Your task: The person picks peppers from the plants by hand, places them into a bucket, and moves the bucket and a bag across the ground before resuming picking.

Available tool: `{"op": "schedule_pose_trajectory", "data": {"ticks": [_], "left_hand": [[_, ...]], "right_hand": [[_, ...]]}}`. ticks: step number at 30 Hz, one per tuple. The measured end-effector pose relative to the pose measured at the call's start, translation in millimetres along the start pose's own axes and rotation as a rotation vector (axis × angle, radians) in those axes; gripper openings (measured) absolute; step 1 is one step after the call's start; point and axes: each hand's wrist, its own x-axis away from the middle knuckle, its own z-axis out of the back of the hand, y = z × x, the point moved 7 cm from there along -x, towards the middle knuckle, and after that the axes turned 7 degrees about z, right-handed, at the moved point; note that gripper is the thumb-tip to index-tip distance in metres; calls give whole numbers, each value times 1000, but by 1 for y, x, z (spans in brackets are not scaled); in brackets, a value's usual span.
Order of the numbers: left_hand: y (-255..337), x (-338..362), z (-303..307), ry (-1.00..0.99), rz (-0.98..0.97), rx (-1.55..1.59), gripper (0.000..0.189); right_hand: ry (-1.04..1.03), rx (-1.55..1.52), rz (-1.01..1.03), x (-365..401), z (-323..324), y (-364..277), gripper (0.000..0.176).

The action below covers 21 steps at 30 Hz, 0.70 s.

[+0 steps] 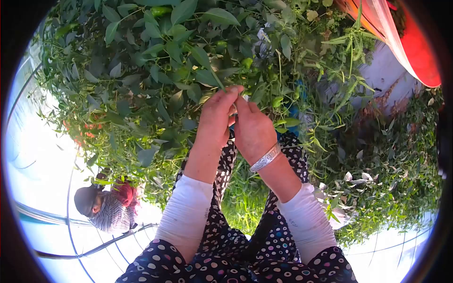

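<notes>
Overall light: strong daylight, bright across the frame.
Glare: near left and near right blown out to white-blue, detail lost.
Shade: deeper among the leaves (141, 70) at far left.
My hands: left hand (217, 115) and right hand (254, 129) evenly lit; soft shadow where my fingers (231, 93) meet.
Distortion: fisheye, black rim all round, lines bowed near it.
Focus: centre sharp; red sheet (415, 47) at far right soft.

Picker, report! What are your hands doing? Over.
Left hand grip pinched on thin green stem. Right hand fingertips alongside, hold unclear. Broad green leaves crowd both.
</notes>
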Motion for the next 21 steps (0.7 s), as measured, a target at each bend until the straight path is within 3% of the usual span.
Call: {"op": "schedule_pose_trajectory", "data": {"ticks": [3,4,5,7,9,11,13,15,17,21], "left_hand": [[-2,-7,-4,29,-49,15,22],[0,-4,-4,38,-72,13,22],[4,-2,-5,47,-100,12,21],[11,2,-10,67,-119,-43,21],[9,3,-10,89,-136,-95,22],[7,-1,-9,51,-125,24,22],[7,1,-4,66,-105,63,22],[5,4,-2,73,-73,103,22],[2,5,3,62,-67,208,23],[-1,4,14,56,-116,261,24]], "right_hand": [[9,-121,74,5,9,-3,45],[177,-236,222,5,17,1,38],[174,-231,215,2,22,11,38],[-53,-722,-197,-10,21,46,31],[-384,-745,-296,-35,20,55,30],[-429,-824,-308,-66,14,78,35],[-384,-571,-329,-97,28,109,37],[-431,462,93,-114,39,141,39],[-392,536,-243,-106,63,210,41],[-197,696,-332,-58,128,277,40]]}}
